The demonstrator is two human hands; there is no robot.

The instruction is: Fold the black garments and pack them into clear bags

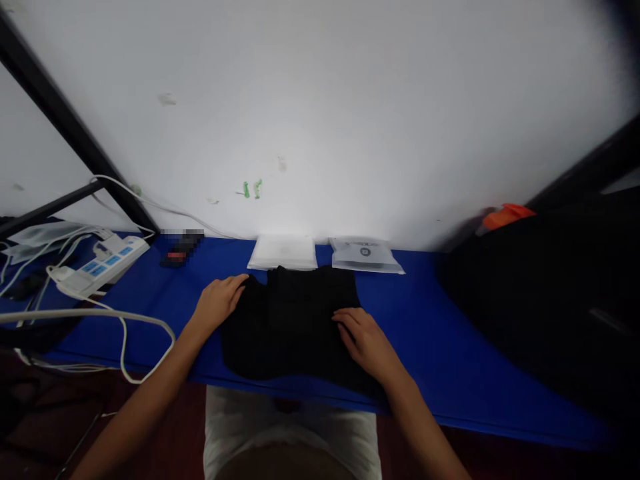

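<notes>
A black cloth garment (300, 320) lies spread over the front of the blue table, slightly creased, its lower edge near the table's front edge. At its upper left corner, my left hand (221, 301) touches the cloth with outstretched fingertips. My right hand (367, 339) rests on the garment's right side, the fingers extended over the fabric and the thumb a little apart. Just beyond the cloth lie a white flat packet (283, 252) and a frosted plastic bag (367, 255) with dark print.
A white power strip (103, 265) with several cables sits on the left of the blue table (415, 320). A dark item (183, 248), partly blurred out, lies near the wall. On the right is a large black heap (545, 300) with an orange piece (507, 215) behind it.
</notes>
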